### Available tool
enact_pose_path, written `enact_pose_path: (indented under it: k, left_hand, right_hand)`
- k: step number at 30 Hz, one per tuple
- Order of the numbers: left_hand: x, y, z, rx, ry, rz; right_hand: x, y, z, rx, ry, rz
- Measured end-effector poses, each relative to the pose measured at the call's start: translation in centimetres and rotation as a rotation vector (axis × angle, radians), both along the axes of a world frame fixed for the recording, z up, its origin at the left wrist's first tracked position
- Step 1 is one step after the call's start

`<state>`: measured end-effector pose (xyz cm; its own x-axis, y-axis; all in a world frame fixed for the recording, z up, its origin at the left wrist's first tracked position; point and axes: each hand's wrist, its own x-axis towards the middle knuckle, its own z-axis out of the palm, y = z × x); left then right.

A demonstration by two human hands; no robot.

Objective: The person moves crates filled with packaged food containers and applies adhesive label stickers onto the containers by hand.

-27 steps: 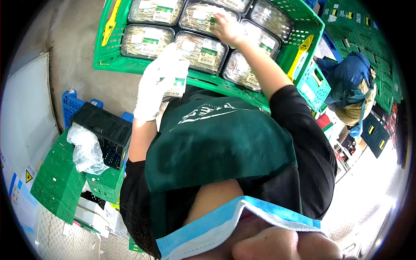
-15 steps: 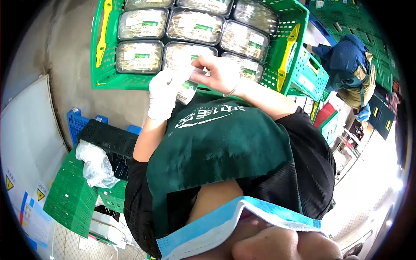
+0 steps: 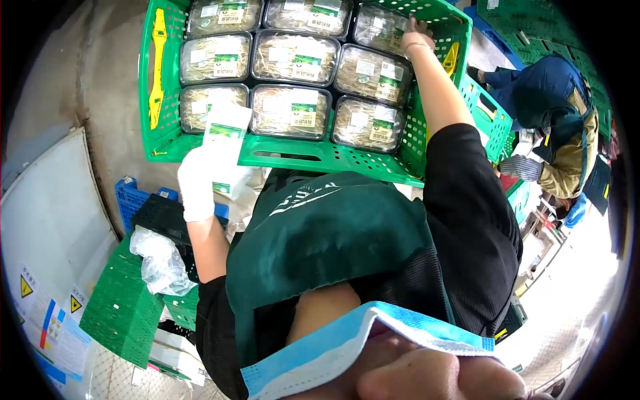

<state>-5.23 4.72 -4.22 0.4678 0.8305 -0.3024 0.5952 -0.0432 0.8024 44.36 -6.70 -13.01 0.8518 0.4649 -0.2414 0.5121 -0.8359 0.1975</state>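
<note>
My left hand (image 3: pixel 198 183), in a white glove, is closed on a strip of green-and-white labels (image 3: pixel 227 133) beside the crate's near left corner. The strip's upper end overlaps the near left pack (image 3: pixel 199 110). At the crate's far right, my bare right hand (image 3: pixel 417 37) touches the right end of a clear-lidded pack (image 3: pixel 375 28), next to a green-and-white label on its lid. Its fingers look apart, though shadow blurs them. Pale, thread-like food fills the packs, which sit in rows inside the green crate (image 3: pixel 280 159).
Yellow handles (image 3: pixel 158 70) mark the crate's sides. At right, a co-worker (image 3: pixel 553 113) in dark blue bends beside another green crate (image 3: pixel 490 110). On the left are a black crate (image 3: pixel 160 217), a clear plastic bag (image 3: pixel 160 260) and a blue pallet (image 3: pixel 128 197).
My right hand has left the labels near my chest and reached to the far right pack. My left hand has moved left and down with the strip. The co-worker has shifted posture.
</note>
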Motion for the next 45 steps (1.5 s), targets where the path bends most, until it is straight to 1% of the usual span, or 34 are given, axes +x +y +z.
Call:
enact_pose_path:
  k: [2, 4, 6, 8, 9, 10, 12, 14, 16, 17, 18, 19, 20, 22, 23, 24, 26, 27, 28, 30, 31, 32, 34, 35, 36, 37, 38, 39, 40, 41, 42, 43, 44, 45]
  left_hand:
    - [-1.1, 2.6, 0.2, 0.040, 0.097, 0.112]
    - [-1.5, 6.0, -0.7, -0.052, -0.287, 0.323]
    - [-0.7, 9.3, -0.9, 0.344, -0.286, 0.196]
    - [4.4, 10.1, 4.6, 0.107, -0.294, 0.338]
    - [4.6, 12.9, 4.4, -0.238, -0.386, 0.334]
    - [4.3, 15.6, 3.4, -0.602, -0.438, 0.322]
    - [5.7, 15.8, 3.0, -0.368, -0.261, 0.106]
    - [2.8, 21.4, -2.5, -0.151, -0.263, -0.017]
    - [5.3, 18.8, 1.2, -0.085, -0.094, -0.076]
    - [6.2, 17.7, 2.1, -0.086, -0.101, -0.112]
    - [7.0, 17.0, 3.0, -0.149, -0.093, -0.035]
    - [7.8, 16.6, 3.8, -0.209, -0.084, 0.046]
    - [7.6, 17.4, 2.8, -0.143, -0.056, 0.072]
    - [8.0, 16.0, 4.3, -0.187, -0.001, 0.089]
    - [7.2, 17.6, 3.0, -0.135, 0.022, 0.044]
    - [7.7, 16.7, 3.8, -0.154, -0.013, 0.073]
    - [7.8, 17.8, 3.6, -0.167, -0.026, 0.055]
    - [8.5, 16.2, 4.7, -0.266, -0.063, 0.106]
    - [8.5, 15.0, 5.4, -0.253, -0.076, 0.113]
    - [8.3, 15.2, 6.5, -0.110, -0.083, 0.082]
    - [6.3, 19.1, 3.4, -0.145, -0.175, -0.014]
    - [6.5, 19.5, 2.8, -0.231, -0.160, 0.049]
    - [8.0, 15.7, 4.1, -0.113, -0.167, 0.132]
    - [6.4, 17.7, 1.5, -0.020, -0.261, 0.013]
    - [6.3, 17.8, 1.0, -0.065, -0.298, 0.072]
    - [7.4, 15.4, 1.9, -0.167, -0.349, 0.113]
    - [6.6, 17.3, 0.4, -0.115, -0.344, 0.088]
    - [6.4, 18.4, -0.1, -0.226, -0.452, 0.038]
    - [6.4, 17.9, 0.6, -0.240, -0.497, 0.013]
    - [6.6, 17.2, 2.0, -0.434, -0.528, 0.106]
    - [7.0, 16.3, 4.2, -0.587, -0.522, 0.137]
    - [7.8, 16.5, 3.9, -0.597, -0.497, 0.157]
    - [8.2, 16.8, 3.2, -0.651, -0.506, 0.119]
    - [8.3, 18.9, 0.2, -0.685, -0.546, 0.040]
  right_hand:
    - [-2.3, -0.2, 2.1, 0.029, 0.008, 0.024]
    - [-2.4, -1.1, -0.4, -0.038, 0.012, 0.041]
    - [-2.2, -0.8, 0.4, -0.148, 0.089, -0.061]
    - [-2.8, 0.2, 4.9, -0.043, 0.378, -0.105]
    - [-2.0, -0.5, 2.7, 0.125, 0.303, 0.042]
    - [-4.7, -1.3, 6.5, 0.310, 0.111, 0.063]
    - [-7.7, -5.3, 7.8, 0.588, -0.155, 0.175]
    - [-10.5, -10.2, 10.7, 0.720, -0.293, 0.013]
    - [-12.3, -14.5, 10.0, 0.702, -0.319, -0.226]
    - [-12.6, -16.1, 8.9, 0.660, -0.224, -0.308]
    - [-12.1, -17.0, 8.4, 0.616, 0.061, -0.445]
    - [-11.6, -17.4, 7.8, 0.699, 0.105, -0.422]
    - [-10.8, -17.7, 7.4, 0.779, 0.149, -0.391]
    - [-10.3, -17.2, 7.8, 0.878, 0.234, -0.498]
    - [-10.3, -17.0, 8.3, 0.887, 0.274, -0.511]
    - [-10.0, -16.9, 8.1, 0.925, 0.289, -0.528]
    - [-8.5, -17.3, 7.0, 0.926, 0.372, -0.463]
    - [-7.7, -17.8, 6.5, 0.933, 0.418, -0.470]
    - [-7.2, -18.1, 5.6, 0.946, 0.415, -0.454]
    - [-6.5, -17.5, 3.6, 0.831, 0.593, -0.554]
    - [-6.7, -17.8, 3.4, 0.913, 0.602, -0.535]
    - [-7.1, -18.5, 3.3, 0.991, 0.613, -0.505]
    - [-7.0, -18.8, 2.3, 1.032, 0.555, -0.466]
    - [-7.4, -19.5, 4.4, 1.042, 0.478, -0.481]
    - [-8.2, -20.5, 6.4, 1.057, 0.433, -0.509]
    - [-8.6, -21.2, 5.3, 1.033, 0.375, -0.546]
    - [-9.3, -21.4, 4.6, 1.019, 0.317, -0.581]
    - [-10.9, -21.1, 8.9, 0.923, 0.444, -0.660]
    - [-12.1, -21.8, 9.2, 0.951, 0.460, -0.743]
    - [-14.4, -21.5, 9.0, 1.094, 0.215, -0.768]
    - [-14.3, -21.3, 10.1, 0.958, 0.133, -0.754]
    - [-14.4, -20.6, 12.5, 0.792, 0.170, -0.795]
    - [-11.5, -23.2, 9.4, 0.658, 0.163, -0.802]
    - [-12.6, -21.8, 11.4, 0.742, 0.082, -0.761]
